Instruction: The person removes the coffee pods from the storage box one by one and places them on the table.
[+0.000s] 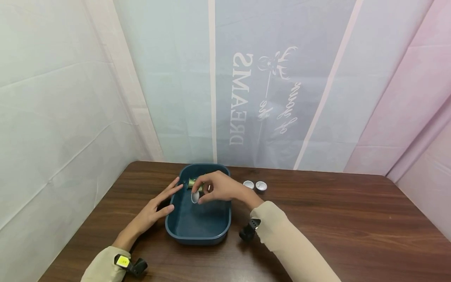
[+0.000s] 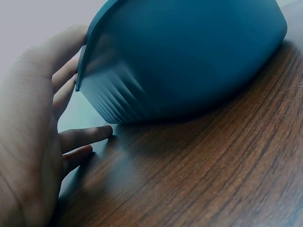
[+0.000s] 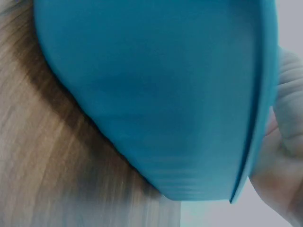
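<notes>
A deep blue plastic bin [image 1: 198,239] stands on the table. Over its inside, my right hand [image 1: 219,187] pinches a small coffee capsule [image 1: 195,197] between thumb and fingers, its round silver lid showing. Green-gold capsules [image 1: 191,183] lie at the far end of the bin, partly hidden behind that hand. At the bin's left side is my left hand [image 1: 155,209], fingers extended, with fingertips and thumb at the rim. The left wrist view shows this hand [image 2: 33,123] beside the ribbed outer wall [image 2: 118,90]. In the right wrist view, the bin wall hides the capsule.
Two silver-lidded capsules, one nearer [image 1: 248,184] and one farther right [image 1: 261,186], sit on the brown wooden table [image 1: 334,219] right of the bin. A printed cloth [image 1: 183,78] hangs behind the table's far edge.
</notes>
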Demonstrator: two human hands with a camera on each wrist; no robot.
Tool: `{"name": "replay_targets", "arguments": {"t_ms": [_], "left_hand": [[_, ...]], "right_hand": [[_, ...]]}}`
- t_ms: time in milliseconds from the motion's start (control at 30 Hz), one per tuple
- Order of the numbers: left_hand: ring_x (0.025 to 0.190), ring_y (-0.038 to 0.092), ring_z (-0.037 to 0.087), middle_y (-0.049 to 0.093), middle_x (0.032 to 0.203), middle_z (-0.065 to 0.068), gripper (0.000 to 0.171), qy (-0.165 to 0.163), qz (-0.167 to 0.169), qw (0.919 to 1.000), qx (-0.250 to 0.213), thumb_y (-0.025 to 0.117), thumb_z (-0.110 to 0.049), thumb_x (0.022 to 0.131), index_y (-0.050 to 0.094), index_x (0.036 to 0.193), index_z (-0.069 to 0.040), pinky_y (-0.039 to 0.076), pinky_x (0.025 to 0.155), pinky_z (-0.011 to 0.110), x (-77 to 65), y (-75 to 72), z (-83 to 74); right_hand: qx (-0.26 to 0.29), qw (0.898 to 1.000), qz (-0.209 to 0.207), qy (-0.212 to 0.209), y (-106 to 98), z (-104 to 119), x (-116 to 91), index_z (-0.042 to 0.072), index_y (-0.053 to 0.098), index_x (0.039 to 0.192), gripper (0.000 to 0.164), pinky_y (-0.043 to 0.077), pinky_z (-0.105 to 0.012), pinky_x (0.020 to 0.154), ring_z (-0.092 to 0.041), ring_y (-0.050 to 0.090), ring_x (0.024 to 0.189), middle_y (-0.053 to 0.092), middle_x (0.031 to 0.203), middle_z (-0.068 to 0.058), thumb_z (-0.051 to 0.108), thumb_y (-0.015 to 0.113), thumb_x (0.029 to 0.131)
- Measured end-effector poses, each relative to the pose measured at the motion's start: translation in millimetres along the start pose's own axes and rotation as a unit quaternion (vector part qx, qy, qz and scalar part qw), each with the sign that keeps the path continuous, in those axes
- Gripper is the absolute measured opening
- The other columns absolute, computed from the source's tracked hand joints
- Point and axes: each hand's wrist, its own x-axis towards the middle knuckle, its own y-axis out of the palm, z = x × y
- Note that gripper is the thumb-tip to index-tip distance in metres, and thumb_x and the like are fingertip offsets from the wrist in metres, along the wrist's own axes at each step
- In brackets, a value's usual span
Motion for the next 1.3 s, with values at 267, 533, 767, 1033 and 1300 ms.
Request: {"name": "replay_targets", "arguments": {"t_ms": [267,533,767,1033,1300], "left_hand": [[0.145,0.011,0.022,0.01,0.16,0.003,0.057,0.002,-0.002,1.0,-0.002,0.05,-0.006,0.096,0.033,0.15,-0.012,0.016,0.1,0.072,0.3,0.5,-0.9],[0.145,0.011,0.022,0.01,0.16,0.005,0.058,0.008,-0.004,0.9999,0.008,0.05,-0.005,0.095,0.033,0.15,-0.013,0.016,0.1,0.071,-0.1,0.3,-0.5],[0.145,0.011,0.022,0.01,0.16,0.005,0.059,0.007,-0.005,0.9999,0.012,0.05,-0.004,0.095,0.033,0.15,-0.012,0.016,0.1,0.072,-0.1,0.7,0.2],[0.145,0.011,0.022,0.01,0.16,0.005,0.058,0.006,-0.005,0.9999,0.013,0.051,-0.006,0.095,0.033,0.15,-0.011,0.016,0.1,0.071,0.0,0.3,-0.2],[0.145,0.011,0.021,0.01,0.16,0.004,0.059,0.004,-0.006,0.9999,0.015,0.051,-0.004,0.095,0.033,0.15,-0.012,0.016,0.099,0.072,-0.3,1.0,-0.8]], "right_hand": [[0.05,0.996,-0.072,0.024,-16.6,-3.8,-24.3,0.028,0.067,0.107,0.027,0.049,-0.03,0.062,-0.012,0.057,0.07,0.063,0.086,0.003,0.027,0.077,0.082],[0.083,0.986,-0.134,0.05,-29.4,-15.5,-48.5,0.024,0.069,0.104,0.027,0.042,-0.028,0.059,-0.017,0.053,0.066,0.059,0.075,-0.002,0.019,0.08,0.079],[0.11,0.977,-0.17,0.059,-41.8,-4.8,-73.4,0.009,0.069,0.105,0.028,0.042,-0.028,0.059,-0.023,0.054,0.067,0.06,0.077,-0.01,0.006,0.079,0.079],[0.123,0.966,-0.212,0.08,-55.1,0.6,-100.7,0.005,0.067,0.106,0.03,0.049,-0.031,0.055,-0.025,0.059,0.07,0.065,0.085,-0.013,0.005,0.078,0.079],[0.112,0.959,-0.25,0.066,-63.1,-6.4,-120.6,0.001,0.067,0.102,0.027,0.05,-0.029,0.063,-0.025,0.061,0.077,0.066,0.097,-0.013,0.002,0.078,0.078]]}}
